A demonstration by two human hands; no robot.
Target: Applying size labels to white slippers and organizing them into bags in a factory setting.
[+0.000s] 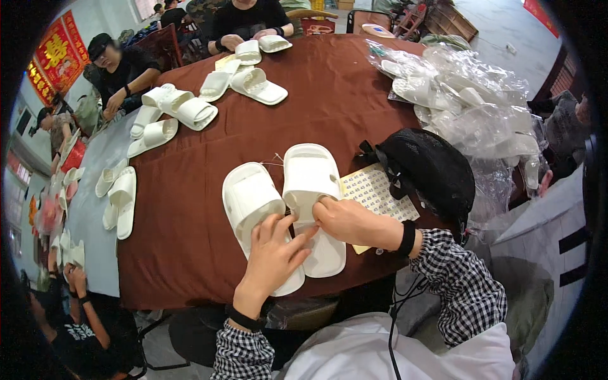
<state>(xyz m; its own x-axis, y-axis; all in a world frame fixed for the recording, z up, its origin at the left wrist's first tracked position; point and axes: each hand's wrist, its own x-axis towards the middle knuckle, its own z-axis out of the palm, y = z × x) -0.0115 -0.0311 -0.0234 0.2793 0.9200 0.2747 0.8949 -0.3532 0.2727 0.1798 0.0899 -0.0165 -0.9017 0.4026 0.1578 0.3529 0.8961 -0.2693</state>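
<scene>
A pair of white slide slippers lies side by side on the brown cloth, toes away from me. My left hand (272, 250) rests over the left slipper (248, 187), its fingers stretched and apart, with thumb and fingertips reaching toward the right slipper (310, 168). At the foot opening of that right slipper, just below its strap, my right hand (354, 221) has its fingers pinched together. Whatever sits between those fingertips is too small or hidden to make out. A thin clear thread shows between the two slippers. Under my right wrist lies a yellow-backed sheet of small round stickers (380, 193).
A black mesh bag (430, 168) sits on the sheet's right side. Beyond it is a pile of slippers in clear plastic bags (462, 95). More white slippers (183, 107) lie at the far left. Co-workers sit around the brown-covered table (329, 82) and a grey table (88, 221).
</scene>
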